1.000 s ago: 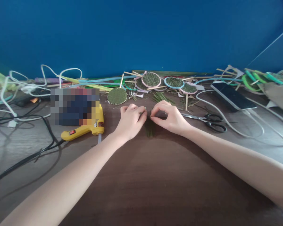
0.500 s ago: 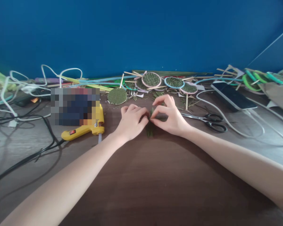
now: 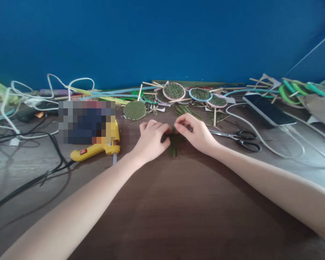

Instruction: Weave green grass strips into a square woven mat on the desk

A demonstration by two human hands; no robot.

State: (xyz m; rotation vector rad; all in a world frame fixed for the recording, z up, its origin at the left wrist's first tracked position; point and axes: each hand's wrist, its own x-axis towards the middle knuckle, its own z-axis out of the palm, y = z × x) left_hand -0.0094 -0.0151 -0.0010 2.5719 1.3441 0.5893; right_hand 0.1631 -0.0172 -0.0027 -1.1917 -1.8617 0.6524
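A small patch of thin green leaf strips [image 3: 173, 146] lies on the brown table, with loose ends pointing toward me. My left hand [image 3: 153, 141] is curled over its left side, thumb and fingers bent onto the strips. At the upper right of the patch, my right hand [image 3: 196, 131] is closed in a pinch, thumb against index finger, at the strip ends. The fingers hide most of the patch's upper part. Just beyond, more loose strips [image 3: 188, 111] are scattered.
Left: a yellow glue gun [image 3: 94, 150] with a black cable, beside a blurred-out block. Right: scissors [image 3: 239, 137] and a phone [image 3: 269, 110] with white cables. Along the blue wall [image 3: 162, 39] lie a plain woven disc [image 3: 134, 110], a blue-rimmed round fan [image 3: 200, 94] and several others.
My right hand's raised fingers have come down and closed together, and the hand has shifted slightly up. My left hand stays almost in place. More of the green strips now shows between the hands.
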